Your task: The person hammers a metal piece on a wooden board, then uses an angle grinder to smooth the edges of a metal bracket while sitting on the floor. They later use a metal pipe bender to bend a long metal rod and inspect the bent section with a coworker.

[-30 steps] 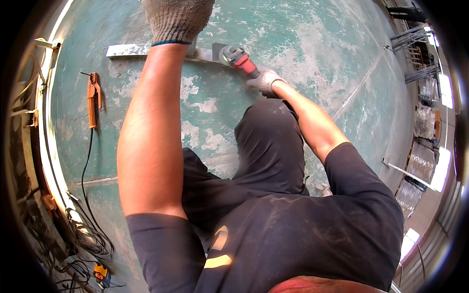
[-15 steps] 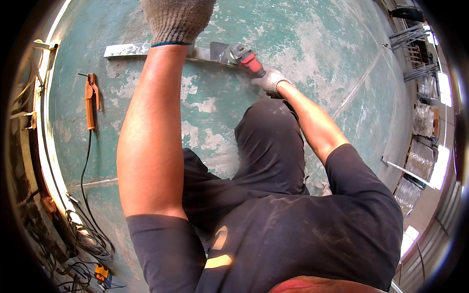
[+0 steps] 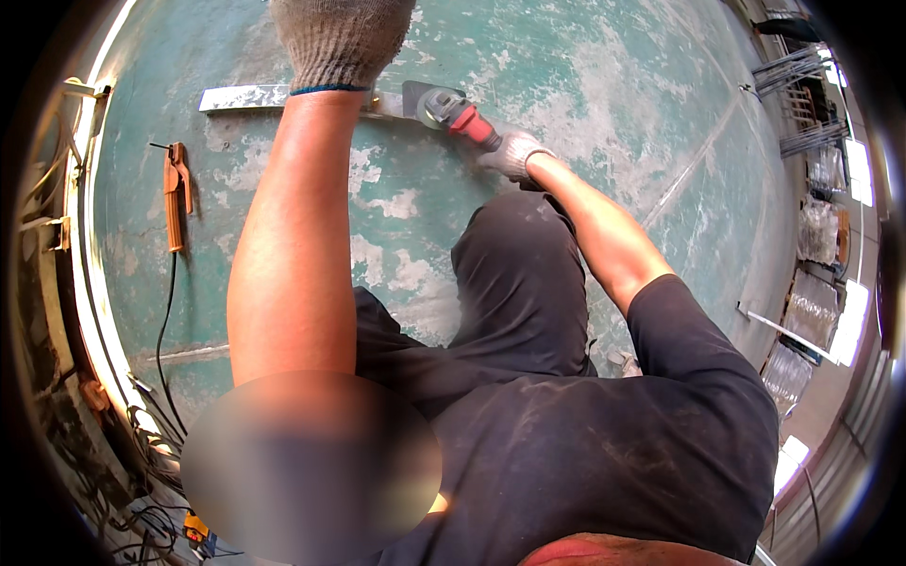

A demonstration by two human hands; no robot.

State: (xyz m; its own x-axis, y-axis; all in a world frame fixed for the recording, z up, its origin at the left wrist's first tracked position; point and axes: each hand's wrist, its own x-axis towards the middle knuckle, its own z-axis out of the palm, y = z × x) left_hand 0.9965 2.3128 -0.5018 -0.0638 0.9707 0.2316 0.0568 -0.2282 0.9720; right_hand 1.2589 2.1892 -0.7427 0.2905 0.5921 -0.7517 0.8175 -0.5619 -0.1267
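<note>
Metal strip (image 3: 241, 97) looks stiff, sharp-edged; gloved left hand (image 3: 340, 42) presses it flat, right hand (image 3: 512, 154) fingers wrapped round the heavy grinder (image 3: 458, 111) handle

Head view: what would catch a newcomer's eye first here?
The person's gloved left hand presses on a flat metal bar lying on the worn green floor at the top. Just right of it, the gloved right hand grips a red-bodied angle grinder at the bar. An orange welding electrode holder lies at left, its cable trailing down.
</note>
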